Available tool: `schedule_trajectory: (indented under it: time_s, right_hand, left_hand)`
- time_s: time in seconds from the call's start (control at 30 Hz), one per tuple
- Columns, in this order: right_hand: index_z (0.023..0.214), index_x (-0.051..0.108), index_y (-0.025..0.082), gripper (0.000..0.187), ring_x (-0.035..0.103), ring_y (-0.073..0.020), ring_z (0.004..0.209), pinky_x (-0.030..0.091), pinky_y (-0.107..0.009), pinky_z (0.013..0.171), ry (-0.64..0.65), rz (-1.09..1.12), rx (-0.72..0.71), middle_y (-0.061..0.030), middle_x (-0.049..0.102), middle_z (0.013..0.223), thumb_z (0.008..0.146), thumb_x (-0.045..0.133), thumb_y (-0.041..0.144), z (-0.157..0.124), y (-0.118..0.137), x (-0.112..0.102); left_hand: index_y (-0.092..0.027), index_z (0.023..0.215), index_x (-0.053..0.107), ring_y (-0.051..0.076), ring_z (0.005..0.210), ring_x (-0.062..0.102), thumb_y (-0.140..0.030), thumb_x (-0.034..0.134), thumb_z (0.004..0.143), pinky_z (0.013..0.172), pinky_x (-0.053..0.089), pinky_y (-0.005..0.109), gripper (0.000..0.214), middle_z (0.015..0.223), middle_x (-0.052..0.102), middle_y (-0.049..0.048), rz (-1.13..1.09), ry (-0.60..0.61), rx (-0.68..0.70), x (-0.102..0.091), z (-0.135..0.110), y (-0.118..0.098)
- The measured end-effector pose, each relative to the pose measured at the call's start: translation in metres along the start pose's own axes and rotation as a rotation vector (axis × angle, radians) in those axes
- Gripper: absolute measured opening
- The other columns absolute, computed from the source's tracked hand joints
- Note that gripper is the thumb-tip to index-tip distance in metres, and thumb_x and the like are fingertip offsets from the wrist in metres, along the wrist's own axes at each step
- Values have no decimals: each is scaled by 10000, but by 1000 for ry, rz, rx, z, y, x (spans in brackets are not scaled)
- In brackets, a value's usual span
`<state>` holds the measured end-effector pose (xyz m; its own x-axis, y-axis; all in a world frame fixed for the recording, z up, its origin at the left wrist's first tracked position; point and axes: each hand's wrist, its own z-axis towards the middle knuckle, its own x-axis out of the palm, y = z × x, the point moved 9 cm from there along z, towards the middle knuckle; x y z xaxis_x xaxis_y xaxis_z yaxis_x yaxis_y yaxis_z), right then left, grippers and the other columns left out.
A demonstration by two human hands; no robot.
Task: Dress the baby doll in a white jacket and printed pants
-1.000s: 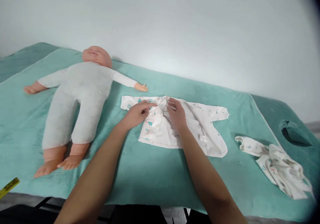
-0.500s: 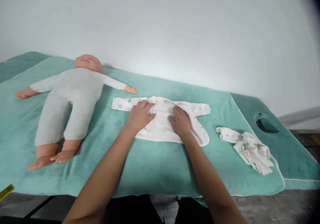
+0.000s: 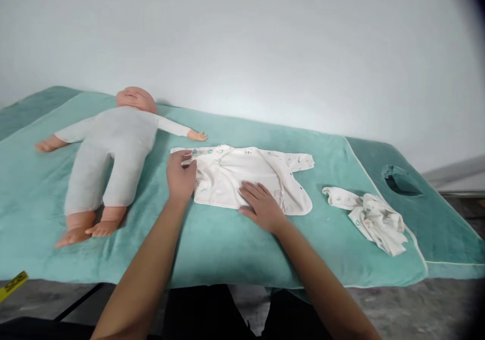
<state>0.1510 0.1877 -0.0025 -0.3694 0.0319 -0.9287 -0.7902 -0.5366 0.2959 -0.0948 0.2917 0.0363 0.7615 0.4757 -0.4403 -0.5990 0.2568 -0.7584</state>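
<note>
A white baby shirt (image 3: pixel 242 173) with small green prints on its sleeves lies spread open on the green sheet, its inner side up and a label at the neck. My left hand (image 3: pixel 182 175) is at the shirt's left sleeve, fingers apart and bent over it; whether they grip any cloth cannot be seen. Flat on the lower middle of the shirt rests my right hand (image 3: pixel 263 206), its fingers stretched out. To the left a baby doll (image 3: pixel 117 133) in a pale suit lies on its back with arms spread.
A crumpled printed baby garment (image 3: pixel 373 219) lies to the right. The padded bed (image 3: pixel 447 229) under the green sheet (image 3: pixel 227 259) has a hole (image 3: pixel 401 182) at its right end. Behind runs a white wall (image 3: pixel 242 52). A yellow strip (image 3: pixel 13 285) shows at the lower left.
My left hand has moved left from the shirt's body to its sleeve. My right hand has slid down and left, toward the lower hem. The shirt's left front now lies more opened out.
</note>
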Motion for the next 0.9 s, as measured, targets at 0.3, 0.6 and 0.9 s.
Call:
schedule_trajectory:
  time_s: [0.3,0.6,0.9]
  right_hand:
    - [1095,697,256,186,581,-253,1101,427,-397,941,-297,-116,239,-70,679,1140,940,597,230,-90,-46,-35]
    - [941,690,212,213,572,-227,987,370,-377,931,-423,-256,279,-46,693,974,848,571,63,-105,-47,-61]
    - [878,656,220,220,576,-256,962,411,-420,920,-415,-279,241,-64,678,941,795,540,53,-121,-42,-60]
  left_hand:
    - [-241,1255,639,283,1291,521,-164,498,912,1070,403,479,379,1304,639,90,315,537,622,15,-123,-46]
    - [-186,1056,693,289,1056,589,-119,487,897,891,441,427,269,1064,683,114,529,364,565,0,-110,-61]
    - [-212,904,690,299,1090,587,-134,525,829,913,454,465,197,1094,676,111,367,376,525,-19,-122,-74]
